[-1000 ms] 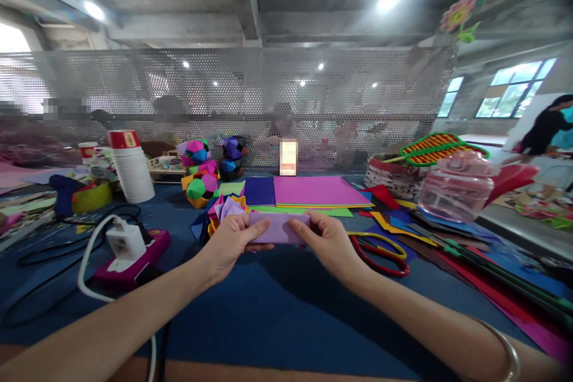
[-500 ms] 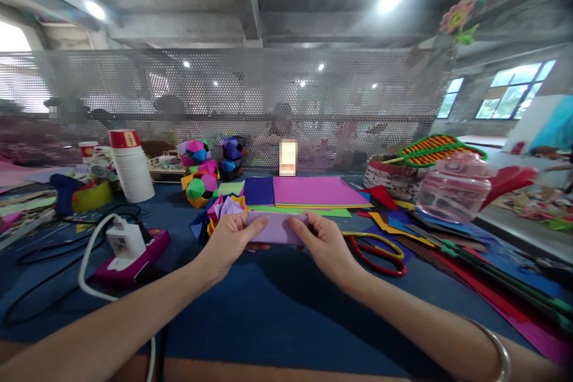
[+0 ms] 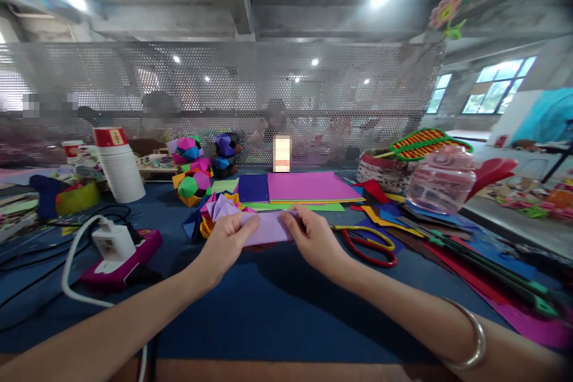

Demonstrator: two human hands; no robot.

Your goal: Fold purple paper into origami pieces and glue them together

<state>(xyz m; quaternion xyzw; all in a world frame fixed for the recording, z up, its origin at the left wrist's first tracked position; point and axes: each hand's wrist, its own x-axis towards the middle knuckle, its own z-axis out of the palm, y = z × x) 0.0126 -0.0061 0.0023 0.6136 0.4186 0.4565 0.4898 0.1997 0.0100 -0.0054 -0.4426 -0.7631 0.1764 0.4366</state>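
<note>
A strip of light purple folded paper [image 3: 269, 228] is held level above the blue table mat [image 3: 250, 310]. My left hand [image 3: 230, 239] pinches its left end, thumb on top. At its right end my right hand [image 3: 316, 237] grips it the same way. Folded paper pieces in purple, yellow and blue [image 3: 221, 208] lie just behind my left hand. Beyond the strip rests a stack of magenta sheets [image 3: 313, 186], with a dark blue sheet [image 3: 253, 187] beside it. Scissors with red and yellow handles [image 3: 371, 246] lie right of my right hand.
Left are a power strip [image 3: 120, 268] with a white plug and cables, and stacked paper cups [image 3: 120, 170]. Faceted paper balls [image 3: 193, 186] stand behind. Right are a pink clear jug [image 3: 441, 185], a basket [image 3: 385, 172] and coloured paper scraps. A perforated screen [image 3: 250, 83] closes the back.
The whole view has shifted, so things appear slightly further left. Both hands still hold the purple strip, and more of its middle shows between the thumbs.
</note>
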